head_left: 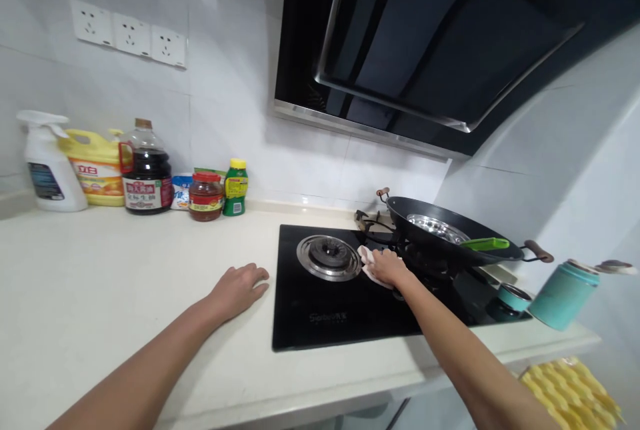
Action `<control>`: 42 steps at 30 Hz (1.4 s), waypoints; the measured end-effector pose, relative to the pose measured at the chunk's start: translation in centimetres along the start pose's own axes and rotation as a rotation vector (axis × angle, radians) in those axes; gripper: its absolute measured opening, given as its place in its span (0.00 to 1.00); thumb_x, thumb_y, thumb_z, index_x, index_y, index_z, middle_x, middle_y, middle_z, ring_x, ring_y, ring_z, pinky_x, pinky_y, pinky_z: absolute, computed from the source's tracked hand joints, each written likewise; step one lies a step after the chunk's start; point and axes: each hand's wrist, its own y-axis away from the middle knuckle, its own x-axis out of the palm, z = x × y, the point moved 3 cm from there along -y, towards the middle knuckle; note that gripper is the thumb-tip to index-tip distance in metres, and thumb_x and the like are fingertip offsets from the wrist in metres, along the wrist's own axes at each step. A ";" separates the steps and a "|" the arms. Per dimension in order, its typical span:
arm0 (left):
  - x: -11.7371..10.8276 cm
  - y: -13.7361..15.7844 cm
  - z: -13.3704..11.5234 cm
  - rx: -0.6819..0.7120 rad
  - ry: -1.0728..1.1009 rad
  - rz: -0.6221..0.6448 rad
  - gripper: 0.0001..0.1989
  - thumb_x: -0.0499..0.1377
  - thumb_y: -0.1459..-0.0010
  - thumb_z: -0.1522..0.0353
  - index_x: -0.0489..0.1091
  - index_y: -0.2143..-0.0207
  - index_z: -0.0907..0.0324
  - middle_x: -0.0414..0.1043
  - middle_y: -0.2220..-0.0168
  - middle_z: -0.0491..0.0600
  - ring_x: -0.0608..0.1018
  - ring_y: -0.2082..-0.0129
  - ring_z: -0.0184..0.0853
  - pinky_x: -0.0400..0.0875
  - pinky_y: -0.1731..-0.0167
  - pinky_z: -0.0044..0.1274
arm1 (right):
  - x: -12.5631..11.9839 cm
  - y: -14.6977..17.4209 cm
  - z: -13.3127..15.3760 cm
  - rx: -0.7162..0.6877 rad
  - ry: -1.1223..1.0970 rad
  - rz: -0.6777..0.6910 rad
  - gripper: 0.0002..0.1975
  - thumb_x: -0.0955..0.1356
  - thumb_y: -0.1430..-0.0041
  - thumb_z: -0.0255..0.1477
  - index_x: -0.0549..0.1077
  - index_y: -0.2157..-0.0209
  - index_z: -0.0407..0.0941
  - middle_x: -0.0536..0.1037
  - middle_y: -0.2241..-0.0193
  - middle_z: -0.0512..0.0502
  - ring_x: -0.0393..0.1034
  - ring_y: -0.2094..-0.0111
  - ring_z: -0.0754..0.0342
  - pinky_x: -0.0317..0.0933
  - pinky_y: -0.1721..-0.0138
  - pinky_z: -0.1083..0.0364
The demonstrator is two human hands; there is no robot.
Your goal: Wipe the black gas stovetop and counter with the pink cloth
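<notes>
My right hand (389, 266) is closed round a pale pinkish-white cloth (367, 259), which it presses on the black glass top of the gas stove (320, 310). The cloth touches the glass just right of the left burner (329, 257), a dark cap inside a shiny metal ring. My left hand (241, 293) rests on the cream countertop (210, 363) beside the stove's left edge. Its fingers are a little bent, thumb apart, and nothing shows in it. Over the right burner sits a black wok (480, 253) with wooden handles, holding a perforated metal piece (439, 229) and something with a green handle (485, 244).
Along the wall stand a white spray bottle (53, 167), a yellow jug (97, 173), a soy sauce bottle (147, 177), a red-lidded jar (206, 198) and a green bottle (236, 189). The range hood (400, 37) hangs above. A turquoise canister (565, 297) stands at right.
</notes>
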 end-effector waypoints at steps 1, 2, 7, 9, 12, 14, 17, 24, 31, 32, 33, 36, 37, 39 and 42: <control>0.1 0.0 0.0 -0.005 0.000 -0.001 0.19 0.49 0.36 0.61 0.75 0.51 0.55 0.77 0.52 0.53 0.78 0.54 0.45 0.65 0.50 0.35 | -0.1 0.6 0.8 -0.040 0.017 -0.022 0.19 0.63 0.35 0.38 0.70 0.48 0.43 0.72 0.48 0.32 0.66 0.45 0.38 0.59 0.49 0.43; 0.1 0.0 0.0 -0.010 0.003 -0.003 0.19 0.50 0.36 0.61 0.75 0.51 0.55 0.77 0.52 0.53 0.78 0.54 0.45 0.65 0.50 0.35 | -0.3 1.4 1.6 -0.079 0.030 -0.048 0.18 0.63 0.35 0.37 0.70 0.48 0.43 0.72 0.48 0.33 0.66 0.46 0.38 0.58 0.49 0.43; 0.1 0.0 0.1 -0.023 0.020 0.007 0.20 0.49 0.36 0.59 0.75 0.51 0.55 0.77 0.52 0.53 0.78 0.54 0.46 0.66 0.51 0.35 | -1.5 6.3 6.9 -0.239 0.038 -0.173 0.17 0.62 0.34 0.34 0.70 0.47 0.44 0.71 0.49 0.34 0.65 0.50 0.41 0.60 0.51 0.45; 0.0 -0.1 0.1 -0.025 0.026 0.011 0.20 0.49 0.36 0.59 0.75 0.51 0.55 0.77 0.52 0.53 0.78 0.54 0.46 0.66 0.52 0.35 | -1.9 8.2 9.6 -0.296 0.015 -0.208 0.17 0.63 0.34 0.35 0.70 0.47 0.46 0.71 0.50 0.37 0.64 0.51 0.42 0.60 0.52 0.45; 0.0 -0.1 0.3 -0.015 0.027 0.011 0.21 0.48 0.36 0.58 0.75 0.51 0.55 0.77 0.52 0.52 0.79 0.54 0.44 0.67 0.52 0.33 | -2.8 10.6 14.0 -0.379 -0.041 -0.245 0.19 0.64 0.35 0.39 0.69 0.45 0.51 0.70 0.50 0.41 0.62 0.50 0.42 0.60 0.52 0.44; 0.2 -0.2 0.6 -0.007 0.035 -0.002 0.21 0.47 0.36 0.58 0.75 0.52 0.54 0.78 0.53 0.51 0.79 0.54 0.43 0.67 0.52 0.31 | -3.6 12.2 16.7 -0.443 -0.112 -0.257 0.22 0.65 0.37 0.40 0.68 0.43 0.51 0.70 0.50 0.40 0.62 0.51 0.41 0.60 0.53 0.43; 0.7 -0.3 1.1 -0.003 0.020 -0.034 0.21 0.46 0.36 0.58 0.75 0.52 0.54 0.78 0.52 0.51 0.78 0.52 0.42 0.67 0.51 0.32 | -4.9 15.2 19.8 -0.562 -0.206 -0.242 0.21 0.67 0.40 0.42 0.71 0.48 0.49 0.70 0.50 0.39 0.61 0.52 0.40 0.60 0.54 0.41; 0.2 -0.3 0.1 -0.059 -0.129 0.023 0.23 0.46 0.36 0.60 0.73 0.47 0.55 0.75 0.50 0.55 0.78 0.51 0.46 0.67 0.51 0.36 | -4.8 21.4 17.5 -0.780 -0.391 -0.271 0.18 0.69 0.41 0.41 0.72 0.49 0.54 0.70 0.51 0.44 0.59 0.52 0.43 0.56 0.54 0.44; -2.5 4.9 -2.8 -0.017 -0.007 0.133 0.23 0.50 0.39 0.56 0.75 0.48 0.54 0.74 0.53 0.53 0.80 0.60 0.41 0.72 0.57 0.28 | -1.0 20.2 3.6 -0.410 -0.439 -0.292 0.20 0.69 0.43 0.35 0.74 0.48 0.59 0.71 0.47 0.45 0.62 0.49 0.40 0.51 0.52 0.44; -2.8 6.1 -3.3 -0.008 0.033 0.132 0.23 0.51 0.39 0.56 0.76 0.48 0.54 0.75 0.54 0.51 0.80 0.60 0.40 0.73 0.57 0.27 | -0.5 20.1 1.1 -0.355 -0.396 -0.303 0.19 0.68 0.42 0.35 0.74 0.48 0.59 0.71 0.46 0.44 0.62 0.48 0.39 0.51 0.52 0.44; -3.0 7.4 -3.9 -0.005 0.072 0.128 0.22 0.51 0.38 0.55 0.76 0.49 0.53 0.75 0.55 0.51 0.80 0.60 0.39 0.73 0.58 0.25 | 0.1 20.0 -1.5 -0.319 -0.350 -0.298 0.20 0.67 0.41 0.35 0.74 0.47 0.59 0.71 0.46 0.43 0.62 0.47 0.38 0.52 0.52 0.44; -3.6 10.7 -6.0 0.002 0.177 0.100 0.21 0.52 0.36 0.56 0.76 0.50 0.53 0.77 0.55 0.49 0.80 0.58 0.38 0.73 0.57 0.23 | 2.0 19.6 -9.3 -0.168 -0.187 -0.297 0.20 0.66 0.40 0.37 0.74 0.46 0.57 0.70 0.44 0.40 0.63 0.48 0.38 0.54 0.52 0.44; -3.6 11.6 -6.7 0.009 0.206 0.088 0.20 0.52 0.36 0.56 0.76 0.51 0.53 0.77 0.54 0.49 0.80 0.57 0.37 0.73 0.57 0.23 | 2.7 19.5 -11.7 -0.093 -0.131 -0.293 0.19 0.65 0.39 0.37 0.74 0.47 0.56 0.70 0.44 0.40 0.63 0.49 0.38 0.55 0.52 0.44; -3.5 13.0 -8.2 0.031 0.259 0.057 0.18 0.52 0.35 0.56 0.77 0.53 0.53 0.77 0.54 0.49 0.79 0.56 0.37 0.73 0.56 0.23 | 3.9 19.4 -16.1 0.056 -0.059 -0.284 0.20 0.64 0.37 0.39 0.73 0.46 0.54 0.70 0.45 0.38 0.64 0.50 0.38 0.58 0.55 0.44; -2.9 14.2 -10.0 0.091 0.332 -0.010 0.17 0.51 0.34 0.58 0.77 0.56 0.53 0.78 0.56 0.49 0.79 0.57 0.36 0.73 0.55 0.23 | 4.8 19.5 -19.9 0.233 0.013 -0.303 0.21 0.62 0.35 0.42 0.73 0.46 0.51 0.72 0.51 0.36 0.66 0.53 0.39 0.61 0.60 0.47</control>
